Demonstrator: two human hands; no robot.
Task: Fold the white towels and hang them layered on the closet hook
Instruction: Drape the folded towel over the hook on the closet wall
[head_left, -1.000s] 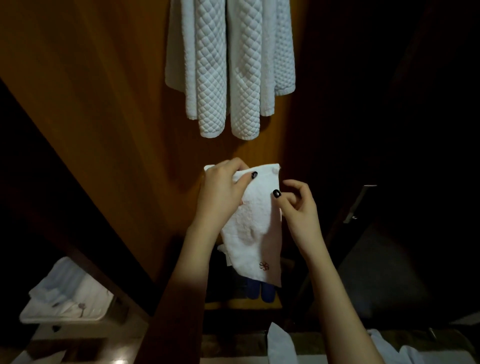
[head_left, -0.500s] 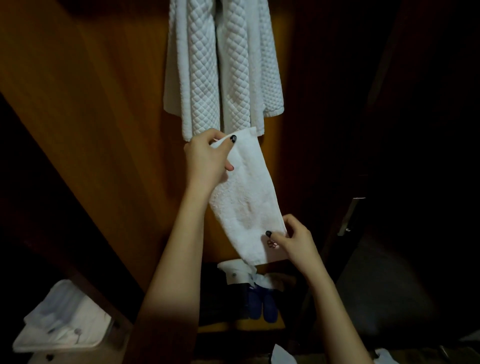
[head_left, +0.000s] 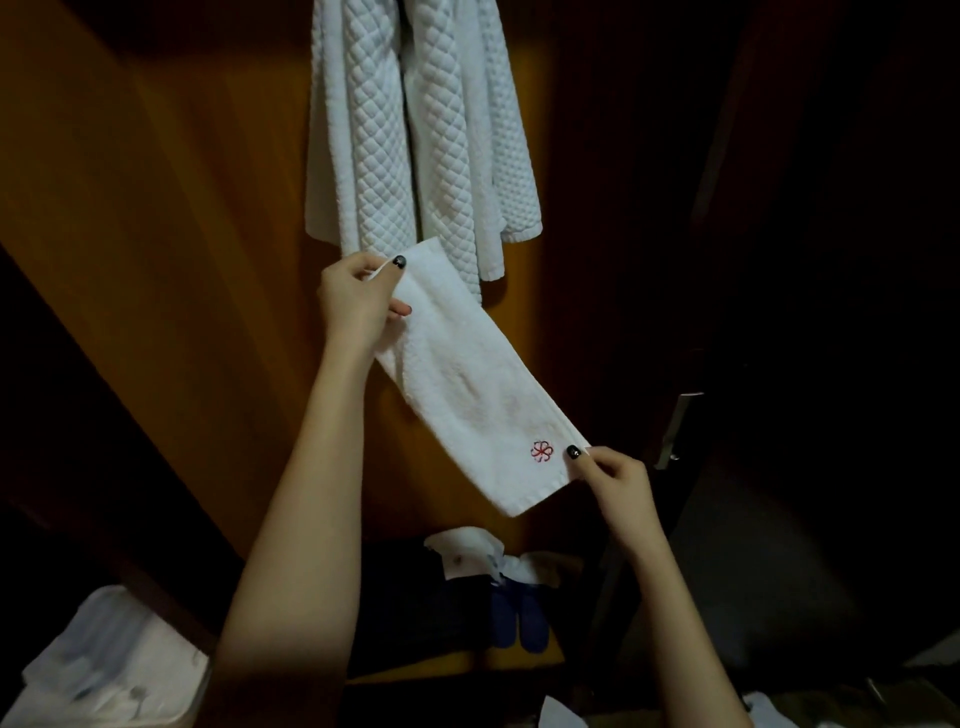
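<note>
A small white towel (head_left: 467, 374) with a red flower emblem is stretched out flat as a folded strip, slanting from upper left to lower right. My left hand (head_left: 356, 299) pinches its upper end between thumb and fingers. My right hand (head_left: 610, 480) pinches its lower corner beside the emblem. Above them, white quilted towels (head_left: 415, 130) hang down against the wooden closet wall (head_left: 182, 234); the hook that bears them is out of view.
A white folded cloth (head_left: 104, 670) lies at the lower left. Dark blue slippers (head_left: 519, 618) and white wrapped items (head_left: 467, 556) sit on the closet floor. A door with a metal handle (head_left: 678, 431) stands in the dark at the right.
My right hand slid from the towel's top corner down to its lower end and pulled it out to the right. The towel went from hanging bunched to a stretched strip. My left hand rose.
</note>
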